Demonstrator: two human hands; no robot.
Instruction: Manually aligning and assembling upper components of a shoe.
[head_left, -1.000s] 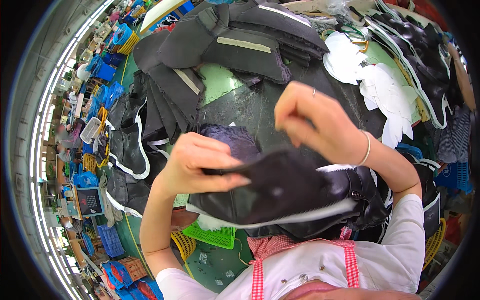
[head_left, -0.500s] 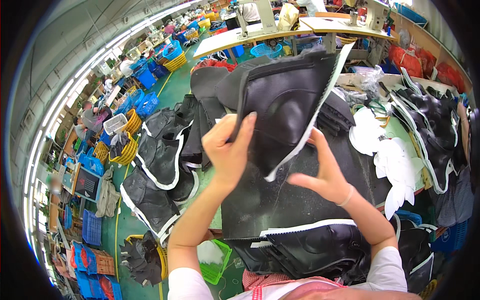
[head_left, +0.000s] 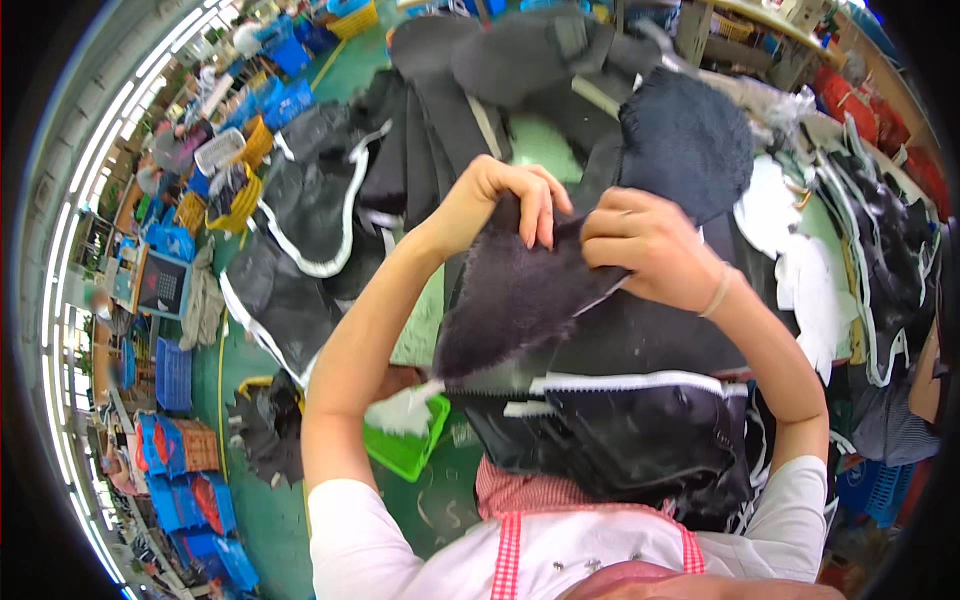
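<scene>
Between my hands is a black leather piece [head_left: 520, 295], its dark furry lining now facing up. My left hand [head_left: 510, 200] has its fingers bent over the upper edge of the piece. Beside it, my right hand [head_left: 650, 245] pinches the same piece near its right corner. Under it lies the dark work surface [head_left: 640, 340]. Just beyond my right hand sits a rounded dark fluffy piece [head_left: 685, 140]. Along the near edge hang several shiny black leather pieces [head_left: 640, 430] with white zipper tape.
Black pieces with white edging [head_left: 320, 200] are heaped at the left. White cut-outs [head_left: 800, 270] lie at the right, next to more black leather pieces [head_left: 880, 270]. A green basket [head_left: 405, 455] stands below on the left. Dark flat pieces [head_left: 530, 60] cover the far side.
The piece has been lowered and turned from its leather side to its furry side. My right hand has moved up and closed on it. The view has tilted down.
</scene>
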